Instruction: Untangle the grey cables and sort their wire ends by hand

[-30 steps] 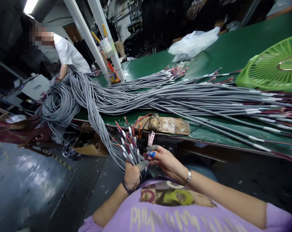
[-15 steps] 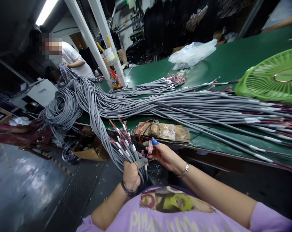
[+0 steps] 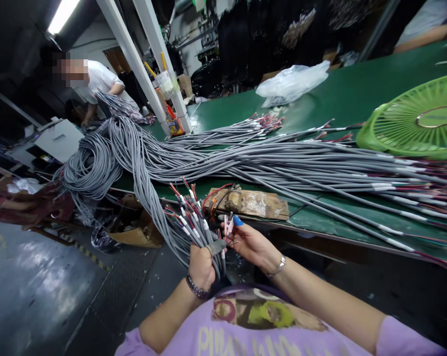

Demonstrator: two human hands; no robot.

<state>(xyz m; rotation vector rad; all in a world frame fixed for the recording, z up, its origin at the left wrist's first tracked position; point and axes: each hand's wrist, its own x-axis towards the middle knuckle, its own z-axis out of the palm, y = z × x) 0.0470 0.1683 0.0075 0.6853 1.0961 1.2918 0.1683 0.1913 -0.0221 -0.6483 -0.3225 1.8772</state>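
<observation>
Across the workshop runs a long green table (image 3: 356, 74), with grey cables (image 3: 245, 155) laid lengthwise on it, probably so they stay straight and untangled. Past the white posts (image 3: 135, 66), a co-worker (image 3: 104, 84) holds more cable. At the right sits a green fan (image 3: 438, 117), beside the cable ends. One bundle (image 3: 149, 198) hangs over the near edge toward the person in the purple shirt (image 3: 260, 341), seemingly to bring its ends within easy reach. Close by, a wooden block (image 3: 264, 202) lies at that edge. The left hand (image 3: 201, 267) is closed firmly round the bundle, apparently to keep the coloured wires (image 3: 192, 189) fanned upward. Thumb and fingers of the right hand (image 3: 258, 244) pinch a pink clip (image 3: 228, 225) just beside them; whether it touches any, I cannot tell.
</observation>
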